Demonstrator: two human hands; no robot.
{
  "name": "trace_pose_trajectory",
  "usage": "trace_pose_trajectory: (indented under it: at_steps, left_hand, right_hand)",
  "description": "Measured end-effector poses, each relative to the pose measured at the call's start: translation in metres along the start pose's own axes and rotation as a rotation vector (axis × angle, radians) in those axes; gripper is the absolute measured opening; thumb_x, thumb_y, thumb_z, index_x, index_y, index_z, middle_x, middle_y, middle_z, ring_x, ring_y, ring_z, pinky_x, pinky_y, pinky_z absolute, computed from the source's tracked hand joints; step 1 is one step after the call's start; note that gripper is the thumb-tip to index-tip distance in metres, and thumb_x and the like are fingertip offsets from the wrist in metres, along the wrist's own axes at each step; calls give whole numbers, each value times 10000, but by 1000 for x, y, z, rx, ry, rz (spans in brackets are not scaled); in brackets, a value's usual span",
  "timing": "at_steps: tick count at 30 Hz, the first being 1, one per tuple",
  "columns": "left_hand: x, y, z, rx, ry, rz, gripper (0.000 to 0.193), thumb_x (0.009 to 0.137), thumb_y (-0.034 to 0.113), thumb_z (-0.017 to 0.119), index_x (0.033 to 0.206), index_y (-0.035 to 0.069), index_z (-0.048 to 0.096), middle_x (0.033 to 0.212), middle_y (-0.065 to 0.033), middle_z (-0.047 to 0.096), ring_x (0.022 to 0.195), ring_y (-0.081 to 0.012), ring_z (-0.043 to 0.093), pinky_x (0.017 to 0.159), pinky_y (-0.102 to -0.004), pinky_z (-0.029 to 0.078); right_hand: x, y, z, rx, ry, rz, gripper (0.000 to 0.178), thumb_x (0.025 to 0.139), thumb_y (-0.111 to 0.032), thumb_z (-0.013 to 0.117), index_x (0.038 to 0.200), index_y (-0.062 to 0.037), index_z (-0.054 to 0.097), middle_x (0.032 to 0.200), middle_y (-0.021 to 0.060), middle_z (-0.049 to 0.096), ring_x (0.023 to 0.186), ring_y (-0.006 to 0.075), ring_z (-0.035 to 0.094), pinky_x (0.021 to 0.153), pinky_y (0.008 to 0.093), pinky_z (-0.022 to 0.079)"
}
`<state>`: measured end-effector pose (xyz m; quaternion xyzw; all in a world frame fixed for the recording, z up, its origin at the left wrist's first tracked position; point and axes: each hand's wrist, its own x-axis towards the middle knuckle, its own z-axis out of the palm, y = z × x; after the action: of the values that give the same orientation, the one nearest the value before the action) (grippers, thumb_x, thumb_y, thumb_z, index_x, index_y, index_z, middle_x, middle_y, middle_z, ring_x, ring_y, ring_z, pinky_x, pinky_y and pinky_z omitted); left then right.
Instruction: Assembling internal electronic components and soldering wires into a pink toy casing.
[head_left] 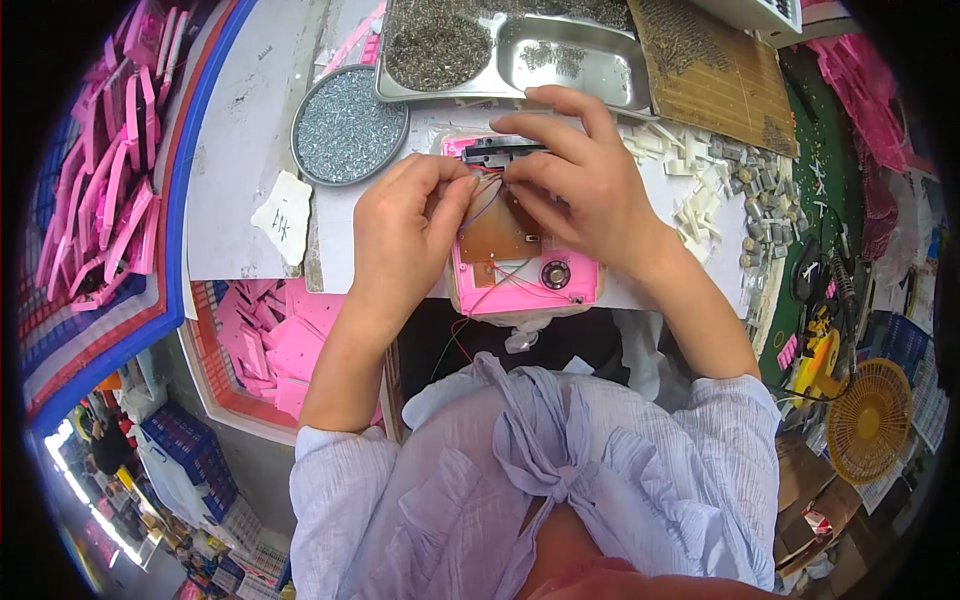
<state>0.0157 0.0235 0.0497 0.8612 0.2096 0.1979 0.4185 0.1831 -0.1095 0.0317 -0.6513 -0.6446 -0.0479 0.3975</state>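
At twelve o'clock on the pink plastic casing [505, 300], the left hand [405, 222] pinches thin wires [489, 184]; the right hand [605, 185] spreads outer fingers, thumb grip unclear.

Piled screws [350, 125] and crated pink parts [310, 335] show a workshop

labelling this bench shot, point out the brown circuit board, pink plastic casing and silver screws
brown circuit board [497, 238]: head view, bare brown middle
pink plastic casing [587, 273]: head view, inside near the lower right corner
silver screws [350, 125]: head view, middle of the pile
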Motion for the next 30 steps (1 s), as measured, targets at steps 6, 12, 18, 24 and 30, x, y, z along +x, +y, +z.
trace_pose_trajectory:
  at_steps: [6,12,18,24,30]
  left_hand:
    - [5,-2,3,-138,-45,65,75,923,38,703,934,-34,686,808,-83,677,691,-135,632,651,-279,496]
    - [-19,-4,-1,-10,-2,201,279,811,8,788,1057,13,657,1031,-140,672,916,-158,637,758,-308,504]
    - [-28,11,-8,-34,-49,314,264,846,-56,717,1098,0,662,1063,-139,669,809,-178,647,685,-287,518]
    - [13,49,27,-133,-331,79,241,941,-43,613,1171,-32,684,963,-116,706,807,-176,693,683,-302,564]
    - [26,31,33,-243,-468,4,166,948,8,653,1089,-44,723,962,-104,706,798,-143,688,685,-279,552]
  right_hand:
    - [4,-8,16,-100,7,12,132,716,-143,762,790,-54,699,1192,61,686,1238,356,558,970,465,506]
    - [-9,-13,-2,-75,-62,26,119,702,-106,767,784,-62,695,1246,66,671,1269,376,528,992,474,503]
    - [-36,-3,-25,-82,-26,162,163,674,-93,809,803,-111,711,1339,67,648,1316,406,467,1052,493,445]
    - [-47,2,-37,37,91,199,185,693,-114,830,848,-128,731,1338,62,664,1333,373,458,1094,491,387]
    - [-47,10,-41,145,117,176,191,692,-118,850,846,-118,736,1301,62,678,1302,358,493,1087,471,396]
